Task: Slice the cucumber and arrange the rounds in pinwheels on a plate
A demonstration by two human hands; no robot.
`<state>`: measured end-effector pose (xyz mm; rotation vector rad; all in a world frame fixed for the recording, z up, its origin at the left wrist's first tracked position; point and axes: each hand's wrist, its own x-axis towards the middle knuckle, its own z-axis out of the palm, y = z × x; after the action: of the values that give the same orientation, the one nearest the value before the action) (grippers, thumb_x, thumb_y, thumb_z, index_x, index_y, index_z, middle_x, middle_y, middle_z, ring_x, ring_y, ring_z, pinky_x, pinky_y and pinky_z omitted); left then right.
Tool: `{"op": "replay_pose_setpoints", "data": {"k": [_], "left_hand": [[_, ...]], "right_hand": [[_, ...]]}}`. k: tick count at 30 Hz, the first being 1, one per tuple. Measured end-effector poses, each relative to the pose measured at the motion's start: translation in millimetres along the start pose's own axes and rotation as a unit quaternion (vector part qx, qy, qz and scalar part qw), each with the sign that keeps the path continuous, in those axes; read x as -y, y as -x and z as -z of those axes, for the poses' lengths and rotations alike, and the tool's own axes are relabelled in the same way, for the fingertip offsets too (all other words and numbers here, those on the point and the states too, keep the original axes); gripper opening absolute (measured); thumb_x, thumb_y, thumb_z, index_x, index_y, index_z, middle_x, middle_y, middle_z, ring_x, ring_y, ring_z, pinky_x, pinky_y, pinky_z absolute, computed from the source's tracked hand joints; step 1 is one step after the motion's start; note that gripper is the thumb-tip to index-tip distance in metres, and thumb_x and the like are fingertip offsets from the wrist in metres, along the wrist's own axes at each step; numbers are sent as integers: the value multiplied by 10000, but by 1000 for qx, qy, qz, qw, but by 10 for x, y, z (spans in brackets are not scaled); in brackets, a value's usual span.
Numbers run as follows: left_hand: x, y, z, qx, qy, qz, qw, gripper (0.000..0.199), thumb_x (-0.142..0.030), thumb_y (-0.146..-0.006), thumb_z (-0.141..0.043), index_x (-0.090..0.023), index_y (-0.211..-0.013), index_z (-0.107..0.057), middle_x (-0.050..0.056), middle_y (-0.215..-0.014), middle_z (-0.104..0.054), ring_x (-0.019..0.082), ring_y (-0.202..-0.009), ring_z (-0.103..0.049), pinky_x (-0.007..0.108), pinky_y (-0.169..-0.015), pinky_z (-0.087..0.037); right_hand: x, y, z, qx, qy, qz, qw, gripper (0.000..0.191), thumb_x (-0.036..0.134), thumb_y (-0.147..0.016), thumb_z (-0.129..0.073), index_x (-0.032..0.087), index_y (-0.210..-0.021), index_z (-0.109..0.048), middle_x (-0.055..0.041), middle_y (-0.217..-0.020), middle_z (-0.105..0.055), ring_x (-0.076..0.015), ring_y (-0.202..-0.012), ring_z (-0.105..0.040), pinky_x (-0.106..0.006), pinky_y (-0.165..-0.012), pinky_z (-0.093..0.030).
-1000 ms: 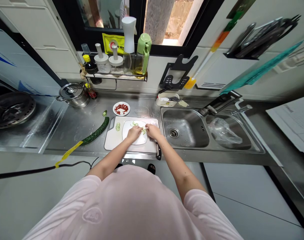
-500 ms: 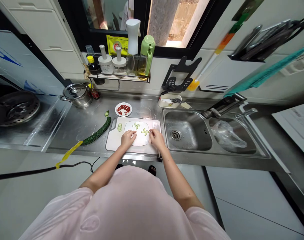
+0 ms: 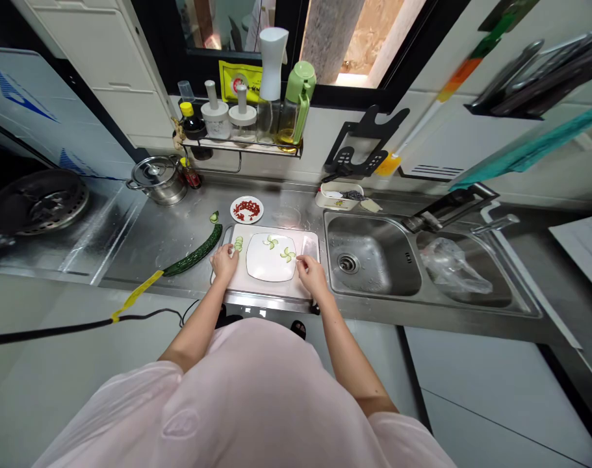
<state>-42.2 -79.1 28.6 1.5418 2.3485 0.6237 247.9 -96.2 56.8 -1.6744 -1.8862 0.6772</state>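
Observation:
My left hand rests at the left of the white cutting board, its fingers beside a small stack of cucumber slices. My right hand is at the right edge of a white square plate. Its fingertips are close together, and I cannot tell whether they hold a thin slice. On the plate lie two fan-shaped groups of cucumber slices. Left of the board, a long dark green cucumber lies on the steel counter, with a cut piece beyond its end.
A small plate of chopped red food stands behind the board. Nearby are a steel pot, a stove burner, a bottle shelf, and a double steel sink holding a plastic bag.
My hands have moved apart from the middle of the plate. The left went to the slice stack, and the right went to the plate's right edge. The view has shifted slightly.

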Motion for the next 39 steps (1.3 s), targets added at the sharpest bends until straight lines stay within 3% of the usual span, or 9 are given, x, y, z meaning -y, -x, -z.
{"op": "replay_pose_setpoints", "data": {"k": [15, 22, 33, 39], "left_hand": [[-71, -97, -87, 17, -41, 36, 998, 282, -447, -816, -545, -200, -917, -634, 117, -1022, -642, 289, -1028, -543, 430, -914, -303], [-105, -96, -101, 14, -21, 51, 998, 220, -385, -822, -542, -207, -928, -616, 85, -1004, -653, 236, -986, -559, 372, -888, -322], [-82, -156, -199, 21, 24, 60, 998, 176, -247, -796, -556, -222, -961, -614, 22, -816, -687, 187, -834, -605, 310, -833, -354], [-33, -205, -249, 15, 136, 28, 990, 234, -299, -791, -561, -191, -971, -664, 28, -802, -687, 149, -751, -609, 258, -740, -428]], "right_hand": [[-36, 16, 8, 9, 8, 3, 1000, 318, 298, -874, -386, 178, -1039, -629, -86, -950, -658, -192, -800, -587, -309, -768, -449], [-55, 24, -17, 9, 12, 0, 1000, 314, 303, -888, -381, 186, -1047, -626, -88, -991, -658, -190, -812, -590, -316, -790, -453], [-48, 41, -28, 5, -1, 6, 1000, 298, 307, -873, -407, 178, -1027, -628, -77, -917, -651, -186, -779, -584, -302, -771, -453], [-34, 48, -14, -1, -6, 10, 1000, 300, 299, -875, -404, 181, -1026, -635, -80, -953, -658, -185, -795, -587, -304, -780, -450]]}}
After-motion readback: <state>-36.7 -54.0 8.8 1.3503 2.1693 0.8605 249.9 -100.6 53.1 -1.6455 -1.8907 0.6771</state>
